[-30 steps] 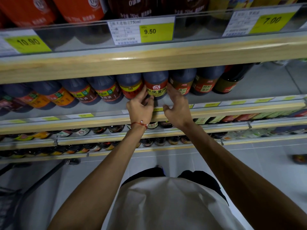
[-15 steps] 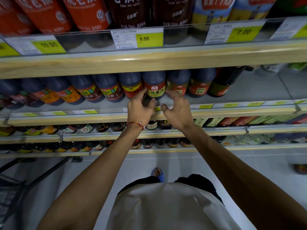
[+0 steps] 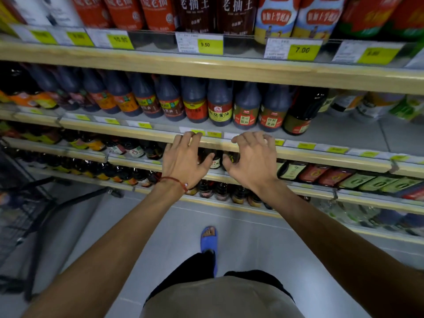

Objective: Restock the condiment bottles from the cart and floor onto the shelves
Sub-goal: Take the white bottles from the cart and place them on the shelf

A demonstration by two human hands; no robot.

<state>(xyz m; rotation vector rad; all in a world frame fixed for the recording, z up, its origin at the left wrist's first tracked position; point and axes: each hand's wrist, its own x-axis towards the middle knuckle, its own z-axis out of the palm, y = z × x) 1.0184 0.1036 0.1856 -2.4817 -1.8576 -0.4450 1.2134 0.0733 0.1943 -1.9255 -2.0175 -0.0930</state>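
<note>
A dark soy sauce bottle with a red and yellow label (image 3: pixel 219 104) stands upright in a row of similar bottles on the second shelf (image 3: pixel 332 134). My left hand (image 3: pixel 184 160) and my right hand (image 3: pixel 251 160) hover side by side in front of that shelf's wooden edge, below the bottle and apart from it. Both hands hold nothing, their fingers spread and loosely bent. A red string bracelet sits on my left wrist.
Above, large red, brown and blue-labelled bottles (image 3: pixel 199 12) fill the top shelf behind price tags (image 3: pixel 210 44). Lower shelves hold small bottles (image 3: pixel 128 149) and flat packets (image 3: pixel 330 175). A black wire cart (image 3: pixel 25 203) stands at the left on the grey floor.
Both hands have let go of the red-and-yellow-labelled bottle and drawn back from the shelf toward me. The bottle stays standing in its row.
</note>
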